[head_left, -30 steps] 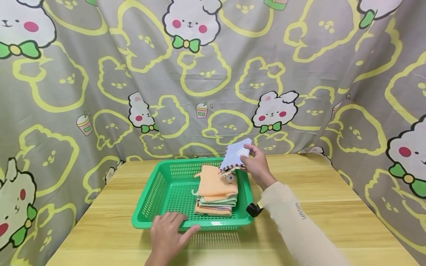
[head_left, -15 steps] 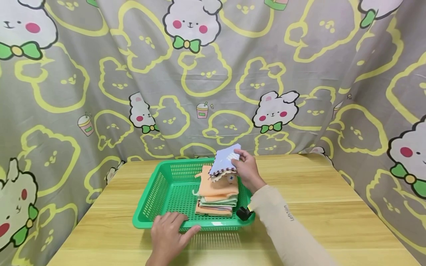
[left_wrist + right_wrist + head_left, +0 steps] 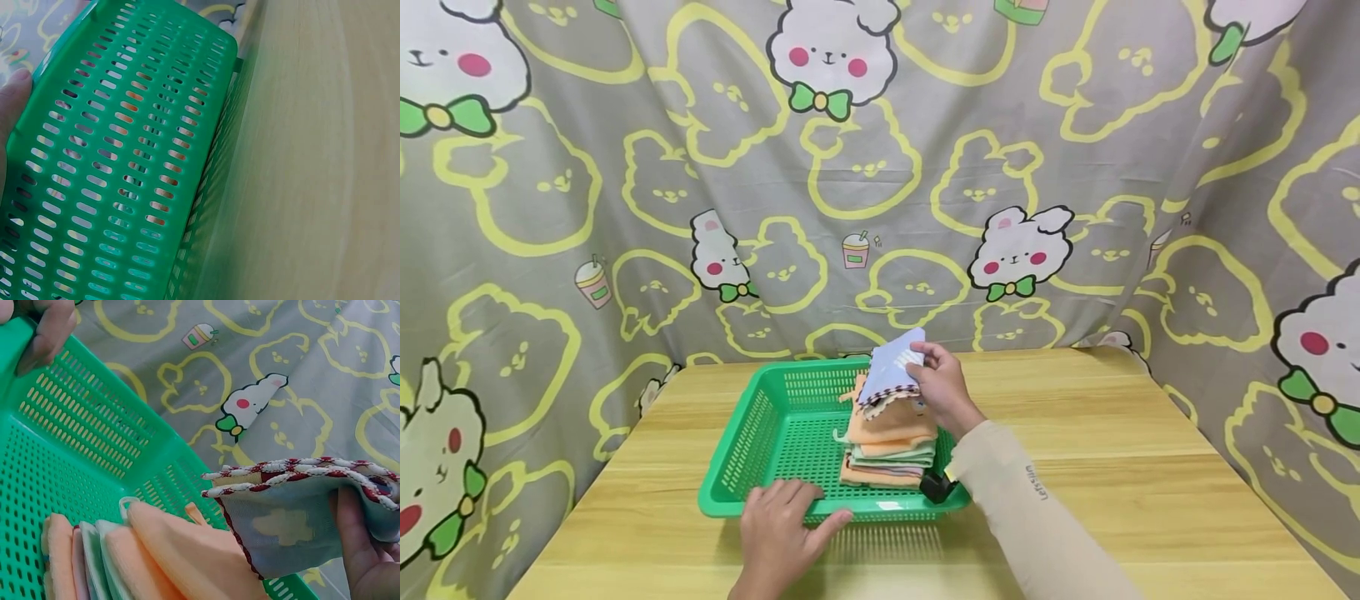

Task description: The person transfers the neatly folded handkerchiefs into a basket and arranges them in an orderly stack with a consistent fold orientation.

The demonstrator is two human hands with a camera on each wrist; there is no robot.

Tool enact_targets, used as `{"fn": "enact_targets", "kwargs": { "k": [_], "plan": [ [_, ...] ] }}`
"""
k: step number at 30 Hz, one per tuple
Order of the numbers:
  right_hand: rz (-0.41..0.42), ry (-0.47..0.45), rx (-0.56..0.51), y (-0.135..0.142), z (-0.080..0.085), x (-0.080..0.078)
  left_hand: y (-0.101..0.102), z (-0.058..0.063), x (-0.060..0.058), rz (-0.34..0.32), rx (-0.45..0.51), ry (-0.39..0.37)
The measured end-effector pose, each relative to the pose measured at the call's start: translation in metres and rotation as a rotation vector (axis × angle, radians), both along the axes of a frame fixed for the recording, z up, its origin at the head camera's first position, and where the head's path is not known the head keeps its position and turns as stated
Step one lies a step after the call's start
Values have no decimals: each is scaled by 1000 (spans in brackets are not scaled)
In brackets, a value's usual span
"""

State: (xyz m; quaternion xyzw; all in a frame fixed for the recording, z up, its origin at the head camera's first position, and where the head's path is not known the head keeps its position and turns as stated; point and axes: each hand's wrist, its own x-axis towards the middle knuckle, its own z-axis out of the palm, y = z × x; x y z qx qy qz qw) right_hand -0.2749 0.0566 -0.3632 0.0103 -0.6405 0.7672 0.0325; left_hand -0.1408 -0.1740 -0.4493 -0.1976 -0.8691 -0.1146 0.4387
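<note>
My right hand (image 3: 946,387) pinches a folded pale blue towel (image 3: 889,367) with a dark red and white corded edge, above a stack of folded towels. In the right wrist view that towel (image 3: 281,525) shows a pale patch, with fingers pressed to its underside. The stack (image 3: 891,454), peach on top with green and peach layers below, lies in the right part of a green plastic basket (image 3: 722,467). My left hand (image 3: 778,525) grips the basket's near rim, fingers over the edge; its thumb (image 3: 15,94) shows outside the wall in the left wrist view.
The basket stands on a light wooden table (image 3: 1097,467). A grey curtain (image 3: 880,200) with rabbit drawings hangs behind and at both sides. A black wrist camera (image 3: 936,485) on the right arm hangs close to the basket's near right corner.
My right hand has carried the blue towel leftward and slightly down, from the basket's right edge to over the stack. The left hand stays on the rim.
</note>
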Motion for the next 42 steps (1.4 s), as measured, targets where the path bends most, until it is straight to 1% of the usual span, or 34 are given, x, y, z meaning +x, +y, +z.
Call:
{"fn": "enact_targets", "kwargs": {
  "k": [6, 8, 9, 11, 14, 17, 21, 29, 32, 35, 39, 42],
  "plan": [
    [31, -5, -70, -5, 2, 2, 0, 1, 1, -4, 2, 14],
    [54, -24, -78, -5, 0, 3, 0, 2, 1, -1, 2, 14],
    [65, -36, -63, -5, -1, 3, 0, 2, 1, 1, 2, 13],
    [88, -57, 2, -3, -5, 3, 0, 2, 2, 2, 0, 11],
    [133, -87, 179, 1, -11, 3, 0, 2, 2, 5, -4, 4],
    [162, -80, 380, 5, -15, 4, 0, 2, 3, 9, -7, -11],
    [190, -71, 546, 8, -16, 6, -1, 2, 3, 17, -8, -26],
    [305, -74, 766, 11, -11, 8, 0, 1, 1, 15, -12, -15],
    [340, -84, 807, 11, -10, 9, 1, 2, 1, 12, -7, -13],
    [358, -88, 839, 12, -9, 11, 1, 2, 1, 11, -6, -13],
    [339, -56, 884, 11, -4, 16, 1, 1, 1, 11, -11, -9],
    [279, -9, 923, 8, 4, 20, 0, 0, 0, 12, -7, -6]
  ]
}}
